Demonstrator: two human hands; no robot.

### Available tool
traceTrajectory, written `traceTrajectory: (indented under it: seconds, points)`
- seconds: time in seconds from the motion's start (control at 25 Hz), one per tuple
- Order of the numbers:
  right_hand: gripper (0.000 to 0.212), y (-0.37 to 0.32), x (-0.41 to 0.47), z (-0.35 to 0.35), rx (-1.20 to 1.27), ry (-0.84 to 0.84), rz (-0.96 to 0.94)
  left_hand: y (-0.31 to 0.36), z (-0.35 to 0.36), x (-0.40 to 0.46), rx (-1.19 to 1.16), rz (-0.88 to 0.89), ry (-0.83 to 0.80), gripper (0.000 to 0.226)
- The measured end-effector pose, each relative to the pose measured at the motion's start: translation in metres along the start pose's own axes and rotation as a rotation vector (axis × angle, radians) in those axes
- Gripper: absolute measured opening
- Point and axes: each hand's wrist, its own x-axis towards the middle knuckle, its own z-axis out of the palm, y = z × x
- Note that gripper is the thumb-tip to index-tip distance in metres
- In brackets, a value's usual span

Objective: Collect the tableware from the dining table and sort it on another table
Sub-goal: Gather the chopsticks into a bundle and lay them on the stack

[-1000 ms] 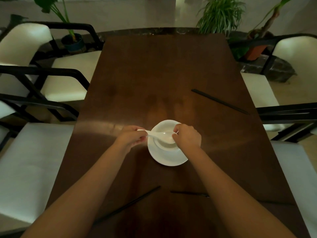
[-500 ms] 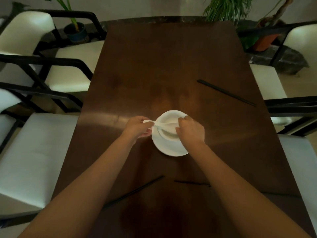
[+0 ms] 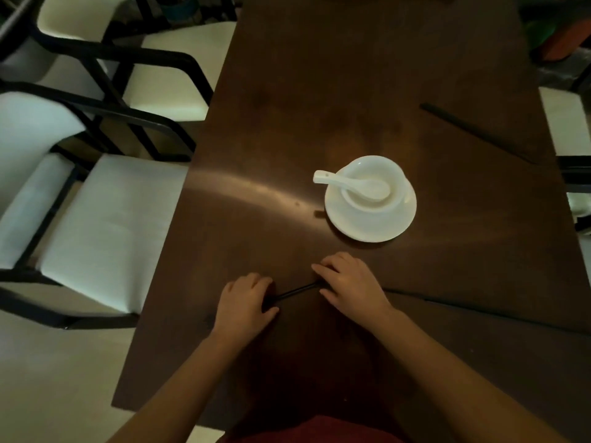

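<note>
My left hand (image 3: 244, 302) and right hand (image 3: 350, 284) both curl onto one black chopstick (image 3: 292, 292) near the table's near edge; its long axis runs from lower left up toward the right, though in this dim light I can't tell whether it's lifted. Toward the dark wooden table's (image 3: 319, 91) middle, a white spoon (image 3: 351, 184) lies in a white bowl (image 3: 374, 187) on its saucer (image 3: 371, 223), handle pointing at the left edge, where white-cushioned chairs (image 3: 105, 225) stand.

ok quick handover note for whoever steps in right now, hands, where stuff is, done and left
Left hand and right hand: each on an end of the near black chopsticks; grip unclear.
Spoon lies in the bowl, bowl on the saucer, on the dining table.
More chopsticks far right, another near right.
Done: stacking. Left: gather chopsticks, carry all off, sort.
</note>
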Motion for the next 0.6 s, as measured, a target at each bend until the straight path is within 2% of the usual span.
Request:
traceTrajectory:
  seconds: [0.08, 0.2, 0.44, 0.6]
  points:
    - [0.045, -0.006, 0.005, 0.014, -0.033, -0.034, 0.010, -0.004, 0.010, -0.009, -0.017, 0.018, 0.043, 0.037]
    - [0.029, -0.018, 0.006, 0.026, -0.083, -0.019, 0.065, -0.004, 0.016, -0.016, -0.085, 0.048, 0.119, 0.014]
    - [0.019, -0.018, -0.003, 0.028, -0.113, -0.001, 0.048, 0.001, 0.015, -0.015, -0.058, 0.146, 0.131, 0.008]
    - [0.021, -0.012, -0.010, 0.023, -0.141, -0.025, 0.026, 0.003, 0.018, -0.017, -0.068, 0.222, 0.113, 0.023]
